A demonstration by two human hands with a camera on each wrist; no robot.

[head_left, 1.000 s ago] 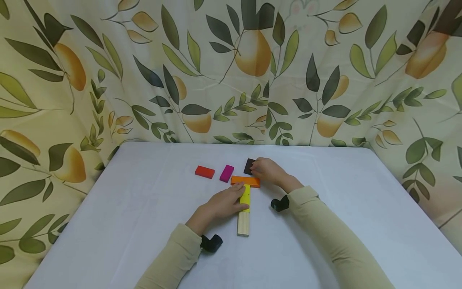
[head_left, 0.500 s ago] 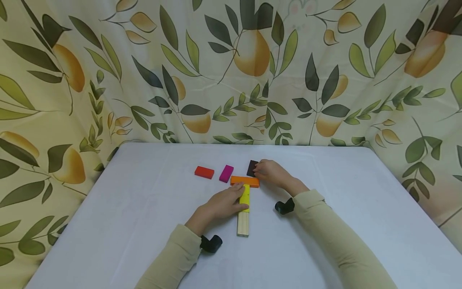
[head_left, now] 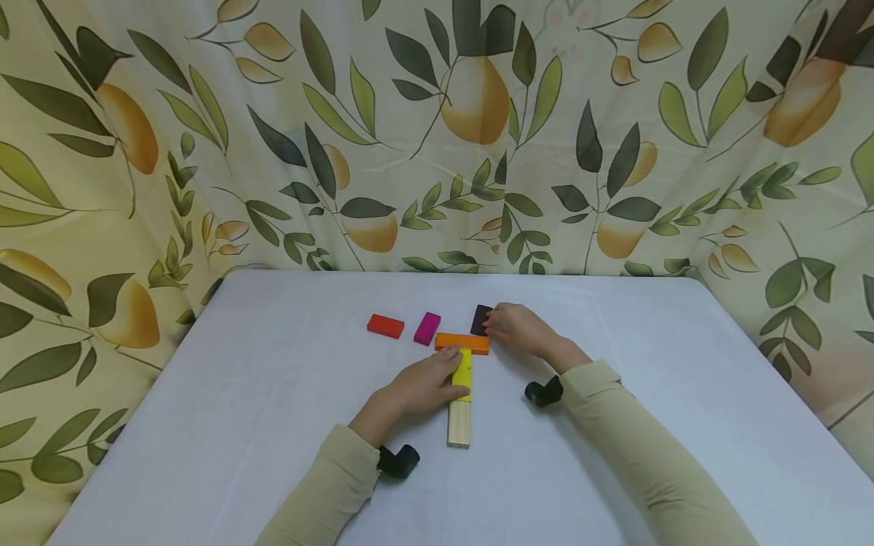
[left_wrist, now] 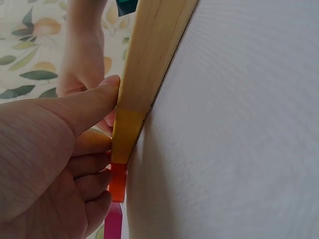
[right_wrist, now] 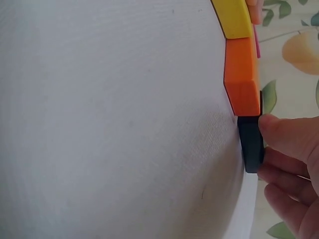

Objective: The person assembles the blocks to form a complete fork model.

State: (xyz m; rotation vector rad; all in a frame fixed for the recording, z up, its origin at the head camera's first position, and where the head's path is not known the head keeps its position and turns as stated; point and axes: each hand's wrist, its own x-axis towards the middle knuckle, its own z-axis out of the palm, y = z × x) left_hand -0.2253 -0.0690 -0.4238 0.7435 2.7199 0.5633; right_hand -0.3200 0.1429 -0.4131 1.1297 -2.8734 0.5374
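Observation:
My left hand [head_left: 421, 381] rests on the yellow block [head_left: 462, 375], its thumb near the joint with the bare wood block [head_left: 460, 425]. An orange block [head_left: 463, 343] lies crosswise at the yellow one's far end, forming a T. My right hand [head_left: 517, 327] pinches the black block [head_left: 480, 318] between thumb and fingers, which hide its right side. In the right wrist view the black block [right_wrist: 250, 144] stands against the end of the orange block [right_wrist: 242, 77], with the thumb near that joint. The left wrist view shows my left thumb and fingers along the row's upper face.
A magenta block [head_left: 427, 328] lies just left of the orange one, and a red block [head_left: 385, 326] farther left. The white table [head_left: 273, 379] ends at a patterned curtain [head_left: 423, 152]. A black wrist camera [head_left: 544, 392] sticks out from each sleeve.
My right hand has shifted the black block a little to the right, behind the orange block's right end. The left hand stays on the yellow block.

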